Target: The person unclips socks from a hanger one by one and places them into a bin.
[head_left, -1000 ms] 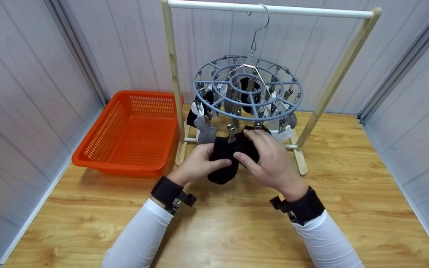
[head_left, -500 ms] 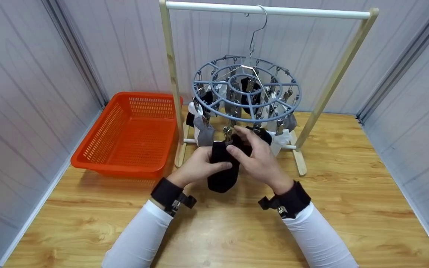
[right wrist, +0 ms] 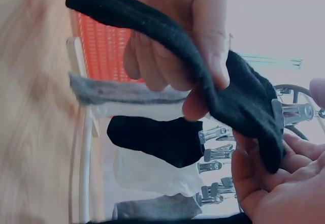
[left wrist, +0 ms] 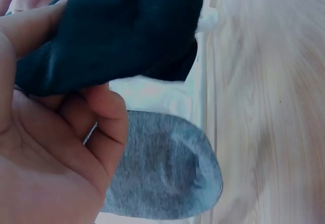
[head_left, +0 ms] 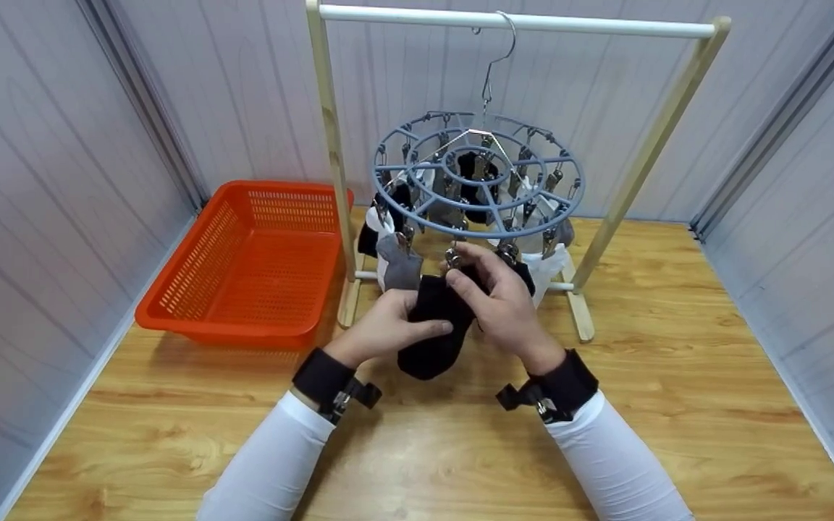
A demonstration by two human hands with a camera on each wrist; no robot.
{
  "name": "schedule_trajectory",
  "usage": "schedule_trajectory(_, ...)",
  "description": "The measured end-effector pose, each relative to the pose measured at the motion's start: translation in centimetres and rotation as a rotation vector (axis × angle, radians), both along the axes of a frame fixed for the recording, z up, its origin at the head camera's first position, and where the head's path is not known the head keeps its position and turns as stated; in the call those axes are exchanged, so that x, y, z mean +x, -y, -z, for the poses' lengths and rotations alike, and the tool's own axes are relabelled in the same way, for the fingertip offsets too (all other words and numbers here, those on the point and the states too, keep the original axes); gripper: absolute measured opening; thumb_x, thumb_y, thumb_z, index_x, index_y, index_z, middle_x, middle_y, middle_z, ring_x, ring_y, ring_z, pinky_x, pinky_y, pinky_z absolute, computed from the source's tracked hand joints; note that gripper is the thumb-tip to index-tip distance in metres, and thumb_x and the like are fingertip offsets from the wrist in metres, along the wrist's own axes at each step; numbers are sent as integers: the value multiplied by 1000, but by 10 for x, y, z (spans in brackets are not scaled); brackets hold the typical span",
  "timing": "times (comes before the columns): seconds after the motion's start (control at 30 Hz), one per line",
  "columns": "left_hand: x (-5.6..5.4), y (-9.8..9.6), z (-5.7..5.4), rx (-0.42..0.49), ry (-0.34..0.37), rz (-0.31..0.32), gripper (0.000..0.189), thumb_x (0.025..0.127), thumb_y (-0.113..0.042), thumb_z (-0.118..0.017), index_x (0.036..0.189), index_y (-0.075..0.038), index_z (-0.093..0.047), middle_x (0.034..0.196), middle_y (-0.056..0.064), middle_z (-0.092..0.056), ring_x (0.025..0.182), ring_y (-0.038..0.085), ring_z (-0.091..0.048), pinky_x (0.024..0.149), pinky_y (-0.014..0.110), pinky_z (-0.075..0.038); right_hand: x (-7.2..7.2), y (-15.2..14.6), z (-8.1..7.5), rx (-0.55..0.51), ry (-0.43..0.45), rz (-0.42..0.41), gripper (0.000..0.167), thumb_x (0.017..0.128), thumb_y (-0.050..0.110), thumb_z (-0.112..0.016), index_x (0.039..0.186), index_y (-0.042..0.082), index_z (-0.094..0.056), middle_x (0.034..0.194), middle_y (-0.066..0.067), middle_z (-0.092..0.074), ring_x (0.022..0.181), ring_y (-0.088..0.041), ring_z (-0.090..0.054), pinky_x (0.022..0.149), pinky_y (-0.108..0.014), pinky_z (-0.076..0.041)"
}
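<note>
In the head view my left hand (head_left: 386,329) pinches a black sock (head_left: 428,354), its thumb lying across the front. The sock's cuff is up at a metal clip (right wrist: 297,113), whose end sits over the cuff edge in the right wrist view. My right hand (head_left: 507,310) has its thumb and fingers curled about this clip, with a corner of the cuff beside the fingers. Above both hands hangs a round grey clip hanger (head_left: 493,233). A second black sock (right wrist: 157,140) and a grey sock (left wrist: 162,168) hang close by.
A white-barred wooden rack (head_left: 634,163) carries the hanger by its hook. Several white, grey and black socks hang around the ring, including a white sock (head_left: 546,269) at right. An orange basket (head_left: 145,311) stands left on the wooden table (head_left: 677,391).
My right hand has moved left from the neighbouring black sock to the clip at the held sock's cuff. The left hand keeps its pinch, and the held sock has swung slightly lower.
</note>
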State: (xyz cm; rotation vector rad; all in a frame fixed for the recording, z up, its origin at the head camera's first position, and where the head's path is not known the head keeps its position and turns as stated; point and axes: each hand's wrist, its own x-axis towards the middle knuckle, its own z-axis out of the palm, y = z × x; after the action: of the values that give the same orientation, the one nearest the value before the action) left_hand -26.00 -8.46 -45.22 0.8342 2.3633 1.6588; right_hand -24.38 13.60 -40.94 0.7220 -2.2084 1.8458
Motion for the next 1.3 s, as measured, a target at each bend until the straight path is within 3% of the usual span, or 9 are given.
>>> schedule_trajectory(0.2, 0, 0, -1, -9, -16, -10, 28, 98, -25, -88, 116, -4, -84, 108, 3, -83, 99, 15, -75, 91, 35, -60, 1, -1, -2, -73, -2, -19, 42, 113, 4, -63, 153, -8, -58, 124, -20, -75, 113, -25, -72, 100, -32, -57)
schedule_trajectory(0.43, 1, 0, -1, 22, 6, 21, 23, 101, -27, -86, 108, -5, -85, 97, 3, -83, 86, 14, -74, 80, 30, -60, 1, -2, -2, -106, 5, 12, 36, 113, 7, -63, 147, -8, -64, 112, -20, -76, 104, -23, -71, 94, -31, -57)
schedule_trajectory(0.6, 2, 1, -3, 6, 3, 4, 25, 103, -32, -84, 103, -7, -85, 92, 1, -83, 81, 13, -73, 76, 30, -58, 1, -3, -3, -149, 4, 34, 32, 113, 6, -64, 141, -7, -69, 112, -29, -73, 101, -24, -71, 91, -31, -58)
schedule_trajectory(0.8, 3, -1, -4, 2, -17, -11, 24, 104, -31, -83, 104, -7, -85, 92, 1, -82, 81, 12, -72, 75, 30, -58, 1, -7, -4, -155, -21, 74, 22, 110, 5, -68, 129, -6, -75, 105, -18, -77, 94, -24, -74, 86, -32, -61)
schedule_trajectory(1.1, 5, 2, -12, 3, -83, -2, 21, 105, -27, -81, 103, -6, -84, 90, 0, -81, 78, 12, -70, 73, 28, -56, -1, -15, -3, -195, -57, 95, 21, 107, 3, -73, 121, -13, -75, 104, -16, -80, 90, -22, -76, 82, -32, -61)
schedule_trajectory(1.3, 5, 6, -15, -3, -99, -1, 20, 105, -27, -81, 102, -7, -84, 90, -1, -81, 80, 12, -71, 75, 28, -57, -2, -17, -3, -177, -127, 141, 15, 102, 3, -81, 115, -1, -85, 107, -15, -81, 97, -25, -74, 86, -32, -60)
